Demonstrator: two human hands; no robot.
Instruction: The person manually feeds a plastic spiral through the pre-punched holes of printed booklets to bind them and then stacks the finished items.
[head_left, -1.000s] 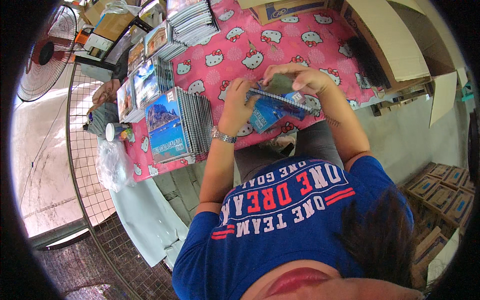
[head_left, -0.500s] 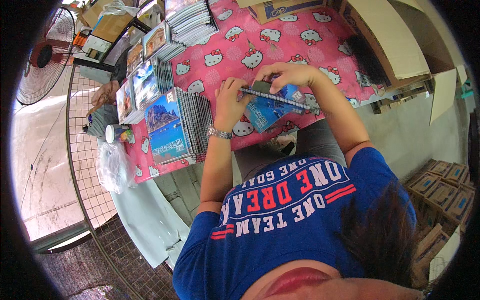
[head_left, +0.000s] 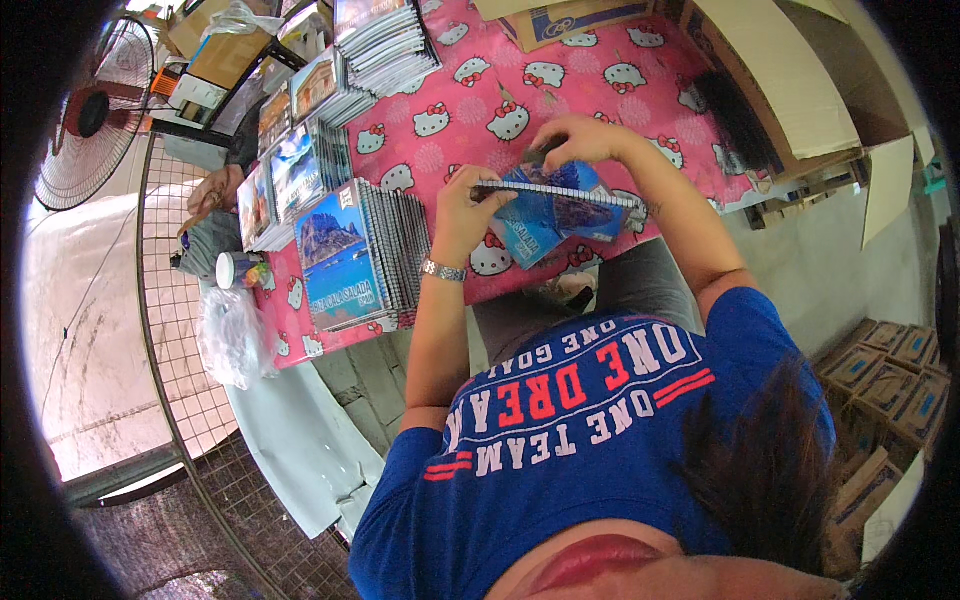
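My left hand (head_left: 466,208) pinches the left end of a spiral-bound notebook (head_left: 570,191) with a blue seaside cover. The notebook is tilted, its wire spine running from my left fingers toward my right forearm. Blue printed covers (head_left: 528,232) show below the spine; whether they all belong to one notebook I cannot tell. Just beyond it, my right hand (head_left: 580,141) is closed around a small dark piece (head_left: 535,156), mostly hidden by the fingers. To the left stands a stack of matching spiral notebooks (head_left: 340,262).
More notebook stacks (head_left: 300,165) line the left side of the pink patterned table (head_left: 440,110). A white-lidded jar (head_left: 238,269) and a plastic bag (head_left: 235,335) sit at its left edge. Cardboard boxes (head_left: 770,90) stand at the right, a fan (head_left: 92,115) at far left.
My right hand has moved slightly away from me with the dark piece, off the notebook's spine. The notebook has shifted a little, showing more of the covers below its spine.
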